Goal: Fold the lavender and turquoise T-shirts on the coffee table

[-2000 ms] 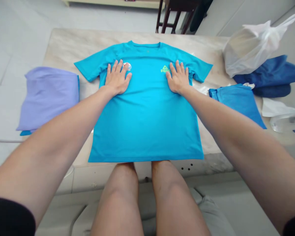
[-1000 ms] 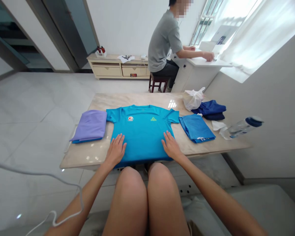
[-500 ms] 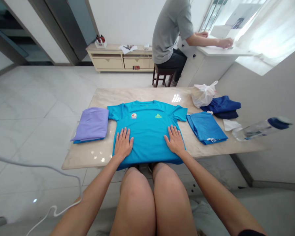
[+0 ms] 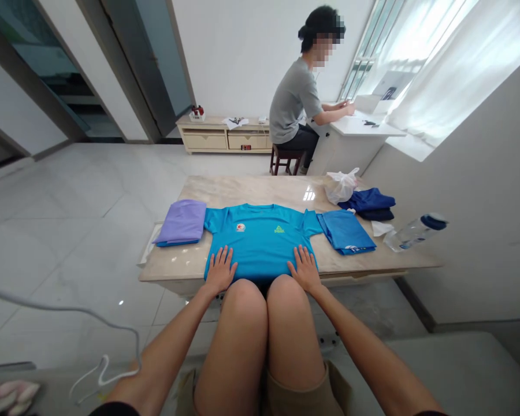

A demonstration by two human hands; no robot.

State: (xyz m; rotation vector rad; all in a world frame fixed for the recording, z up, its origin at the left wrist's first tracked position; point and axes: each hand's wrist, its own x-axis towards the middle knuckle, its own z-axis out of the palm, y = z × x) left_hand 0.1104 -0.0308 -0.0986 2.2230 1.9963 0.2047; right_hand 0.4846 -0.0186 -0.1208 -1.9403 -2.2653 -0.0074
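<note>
A teal-blue short-sleeved T-shirt (image 4: 260,240) lies spread face up on the marble-look table (image 4: 225,188), its collar away from me and its lower part at the near edge. Small chest logos show on both sides. My left hand (image 4: 221,270) rests flat on the shirt's lower left, fingers spread. On the lower right, my right hand (image 4: 304,268) lies flat with its fingers apart. The left sleeve reaches a folded purple garment (image 4: 182,221) that sits on a blue one. Against the right sleeve lies a folded blue garment (image 4: 345,231).
On the table's right are a white plastic bag (image 4: 341,185), dark blue folded clothes (image 4: 368,202), a white paper (image 4: 382,228) and a clear water bottle (image 4: 416,232). A person (image 4: 292,104) sits at a white desk beyond. A grey cable (image 4: 91,314) hangs at the left.
The view has tilted up, bringing the seated person's head into sight. Both hands stay flat on the shirt, now closer to the table's near edge. The person's arms have drawn back on the desk.
</note>
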